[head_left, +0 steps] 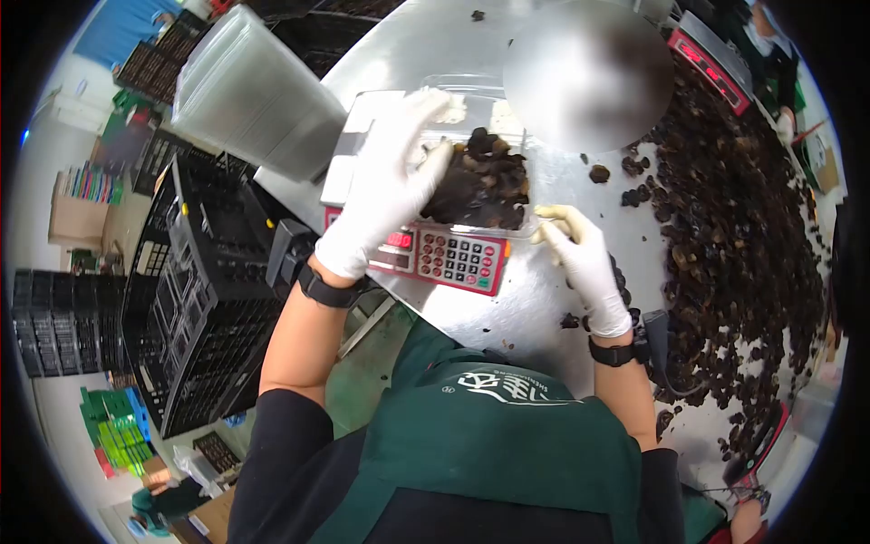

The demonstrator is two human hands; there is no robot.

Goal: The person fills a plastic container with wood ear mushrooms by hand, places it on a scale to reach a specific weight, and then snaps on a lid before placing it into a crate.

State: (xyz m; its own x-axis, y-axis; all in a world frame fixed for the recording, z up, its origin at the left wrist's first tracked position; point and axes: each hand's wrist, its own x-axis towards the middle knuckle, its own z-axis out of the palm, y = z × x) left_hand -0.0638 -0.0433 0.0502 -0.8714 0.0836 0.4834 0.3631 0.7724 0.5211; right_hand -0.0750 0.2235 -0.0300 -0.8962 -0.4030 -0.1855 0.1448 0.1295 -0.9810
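Observation:
A clear plastic box (531,186) filled with dark, wrinkled pieces that look like wood ear mushrooms (480,186) rests on a digital scale (458,261). Its transparent lid (460,86) is folded back at the far side. My left hand (399,163), in a white glove, reaches over the box's left side; thumb and fingers are apart, the thumb close to the dark pieces and the fingertips by the lid. My right hand (580,258), also gloved, pinches the box's near right corner between thumb and fingers.
A stack of clear boxes (258,95) stands at the table's left edge, above black crates (204,290). Loose dark pieces (734,245) cover the metal table's (553,304) right side. Another red scale (711,63) is at the far right, near other people.

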